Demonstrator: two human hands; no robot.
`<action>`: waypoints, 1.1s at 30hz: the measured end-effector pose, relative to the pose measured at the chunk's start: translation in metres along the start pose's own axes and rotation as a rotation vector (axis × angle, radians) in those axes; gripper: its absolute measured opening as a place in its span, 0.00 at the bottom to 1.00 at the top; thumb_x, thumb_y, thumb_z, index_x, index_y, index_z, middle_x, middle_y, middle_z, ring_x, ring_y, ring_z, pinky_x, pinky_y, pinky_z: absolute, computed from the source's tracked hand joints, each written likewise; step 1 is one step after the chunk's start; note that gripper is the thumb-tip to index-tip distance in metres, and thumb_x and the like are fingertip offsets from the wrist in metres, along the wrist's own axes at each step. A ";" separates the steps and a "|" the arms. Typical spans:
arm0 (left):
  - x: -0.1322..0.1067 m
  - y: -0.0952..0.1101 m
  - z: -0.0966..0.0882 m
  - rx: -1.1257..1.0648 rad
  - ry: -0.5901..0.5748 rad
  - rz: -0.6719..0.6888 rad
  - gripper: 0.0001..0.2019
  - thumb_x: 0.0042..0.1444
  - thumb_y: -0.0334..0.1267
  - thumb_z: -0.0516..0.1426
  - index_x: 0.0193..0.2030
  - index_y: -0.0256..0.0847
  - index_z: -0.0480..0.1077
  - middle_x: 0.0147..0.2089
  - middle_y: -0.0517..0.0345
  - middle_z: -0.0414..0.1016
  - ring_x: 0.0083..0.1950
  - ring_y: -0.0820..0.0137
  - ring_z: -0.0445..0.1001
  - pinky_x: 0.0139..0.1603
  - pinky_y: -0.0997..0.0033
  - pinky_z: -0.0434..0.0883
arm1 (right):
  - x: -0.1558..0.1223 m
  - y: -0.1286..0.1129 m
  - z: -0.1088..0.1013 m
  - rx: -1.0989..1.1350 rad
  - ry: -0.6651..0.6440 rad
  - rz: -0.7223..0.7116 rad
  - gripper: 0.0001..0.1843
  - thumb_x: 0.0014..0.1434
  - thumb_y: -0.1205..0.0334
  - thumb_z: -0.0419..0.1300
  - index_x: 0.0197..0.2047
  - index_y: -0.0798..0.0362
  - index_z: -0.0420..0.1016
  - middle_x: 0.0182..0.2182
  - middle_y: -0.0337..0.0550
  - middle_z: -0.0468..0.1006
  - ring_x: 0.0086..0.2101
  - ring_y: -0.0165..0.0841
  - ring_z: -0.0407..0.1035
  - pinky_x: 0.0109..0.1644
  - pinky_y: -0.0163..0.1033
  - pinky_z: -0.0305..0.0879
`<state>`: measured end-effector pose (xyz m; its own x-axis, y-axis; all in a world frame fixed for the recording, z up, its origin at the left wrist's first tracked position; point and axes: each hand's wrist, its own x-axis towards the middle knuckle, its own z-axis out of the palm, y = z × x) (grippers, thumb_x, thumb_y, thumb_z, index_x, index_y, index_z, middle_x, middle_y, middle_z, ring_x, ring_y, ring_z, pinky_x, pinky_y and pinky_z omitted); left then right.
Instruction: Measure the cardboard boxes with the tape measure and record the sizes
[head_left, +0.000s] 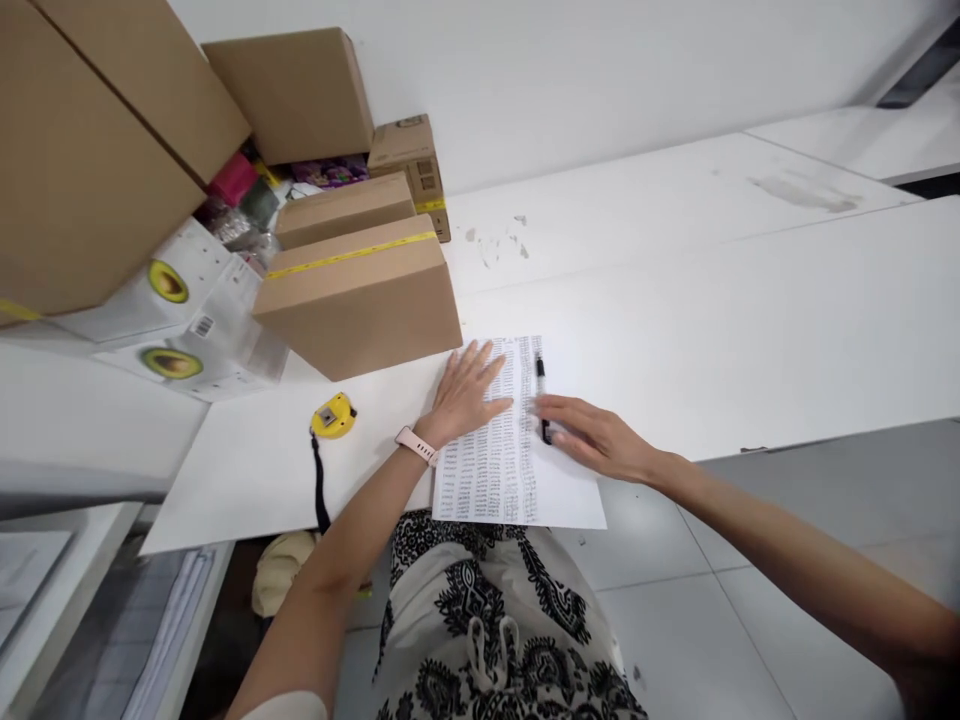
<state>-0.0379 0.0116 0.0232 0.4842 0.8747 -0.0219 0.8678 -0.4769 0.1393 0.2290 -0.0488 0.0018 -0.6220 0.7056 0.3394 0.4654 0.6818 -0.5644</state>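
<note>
The paper [499,440] lies at the table [750,330] edge. The left hand [466,392] rests flat and open on the paper's left side. The right hand [592,435], fingers stretched out, not gripping, touches the black pen [539,375] on the paper's right side.

I see the paper [487,480] on the table's [750,330] near edge, the pen [539,372] lying on its right part, a tape measure [333,415] to its left, a box [360,300] behind that.
</note>
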 end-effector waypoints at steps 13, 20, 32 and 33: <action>0.013 0.018 0.018 -0.086 -0.028 -0.113 0.37 0.70 0.58 0.46 0.79 0.41 0.46 0.82 0.47 0.40 0.82 0.47 0.32 0.78 0.37 0.34 | 0.106 0.031 -0.023 -0.249 -0.155 0.542 0.26 0.59 0.67 0.52 0.60 0.55 0.74 0.34 0.51 0.82 0.37 0.44 0.76 0.44 0.50 0.69; 0.028 0.013 0.003 -0.129 -0.100 -0.166 0.38 0.69 0.58 0.46 0.79 0.38 0.46 0.82 0.45 0.37 0.81 0.44 0.30 0.77 0.33 0.34 | 0.086 0.044 -0.065 0.712 0.343 0.423 0.20 0.57 0.62 0.58 0.52 0.54 0.76 0.32 0.41 0.77 0.33 0.32 0.73 0.45 0.45 0.73; 0.051 0.028 -0.010 -0.231 -0.243 -0.159 0.46 0.61 0.55 0.56 0.79 0.34 0.43 0.82 0.41 0.27 0.81 0.51 0.23 0.78 0.44 0.29 | 0.074 0.042 -0.023 0.734 0.562 0.311 0.26 0.49 0.45 0.76 0.37 0.46 0.66 0.27 0.34 0.72 0.28 0.29 0.63 0.34 0.39 0.64; 0.051 0.027 -0.008 -0.237 -0.235 -0.158 0.46 0.61 0.54 0.55 0.79 0.35 0.43 0.82 0.42 0.27 0.81 0.51 0.23 0.78 0.44 0.28 | 0.074 0.040 -0.020 0.706 0.595 0.335 0.25 0.52 0.41 0.73 0.36 0.46 0.65 0.26 0.34 0.71 0.27 0.29 0.62 0.33 0.39 0.63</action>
<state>0.0097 0.0436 0.0341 0.3822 0.8791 -0.2846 0.8975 -0.2799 0.3409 0.2149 0.0346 0.0193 -0.0178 0.9555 0.2946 -0.0437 0.2936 -0.9549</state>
